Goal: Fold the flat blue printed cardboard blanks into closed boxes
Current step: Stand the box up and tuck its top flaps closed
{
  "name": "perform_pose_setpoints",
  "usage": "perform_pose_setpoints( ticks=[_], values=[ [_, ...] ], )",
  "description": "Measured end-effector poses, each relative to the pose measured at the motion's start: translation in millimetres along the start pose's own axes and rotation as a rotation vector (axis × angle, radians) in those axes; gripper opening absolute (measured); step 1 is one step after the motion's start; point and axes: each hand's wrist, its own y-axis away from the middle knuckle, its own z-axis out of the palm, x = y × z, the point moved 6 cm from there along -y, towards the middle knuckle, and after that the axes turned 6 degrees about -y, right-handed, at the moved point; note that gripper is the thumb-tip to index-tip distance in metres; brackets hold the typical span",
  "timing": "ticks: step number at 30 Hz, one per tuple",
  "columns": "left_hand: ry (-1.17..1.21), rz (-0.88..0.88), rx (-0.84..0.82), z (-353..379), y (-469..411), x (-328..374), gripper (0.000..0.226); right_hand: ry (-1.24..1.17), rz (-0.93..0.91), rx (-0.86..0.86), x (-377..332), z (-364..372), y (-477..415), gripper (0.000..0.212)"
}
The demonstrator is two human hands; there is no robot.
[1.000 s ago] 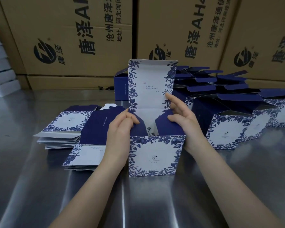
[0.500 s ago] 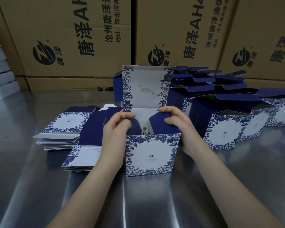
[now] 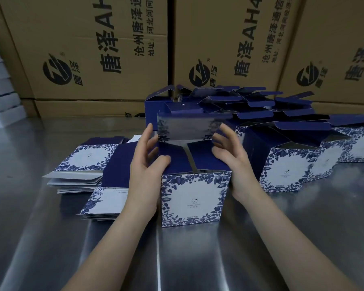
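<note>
Standing upright near the middle of the steel table (image 3: 198, 259), somewhat toward its front edge, is the blue printed box (image 3: 193, 200), floral front panel facing us. We see its top not closed: two navy side flaps (image 3: 174, 158) are folded inward, and the lid (image 3: 187, 129) leans forward over the opening, motion-blurred. The left hand (image 3: 145, 171) is at the box's left side, fingers spread and mostly straight. Its thumb lies on the left navy flap and its fingertips (image 3: 150, 129) are up by the lid's left edge. We cannot tell if they touch it. The right hand (image 3: 233, 162) is at the box's right side, also spread wide, fingers beside the lid's right edge and nothing gripped. Just left of the box, toward the table's left edge, we note flat blanks (image 3: 88, 158) in low stacks. To the right and behind, toward the back edge, sit folded boxes (image 3: 282, 171) with lids up, touching one another. Brown printed cartons (image 3: 93, 49) line the back edge. A white stack (image 3: 0, 97) is at the far left.
</note>
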Motion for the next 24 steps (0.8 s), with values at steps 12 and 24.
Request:
perform_pose_setpoints(
  ticks=[12,24],
  values=[
    [0.134,-0.088,0.080,1,7,-5,0.033,-0.058,0.038,-0.006,7,2,2,0.027],
    [0.073,-0.081,0.105,0,8,-6,0.036,0.002,0.004,0.140,5,-7,-1,0.029]
  ],
)
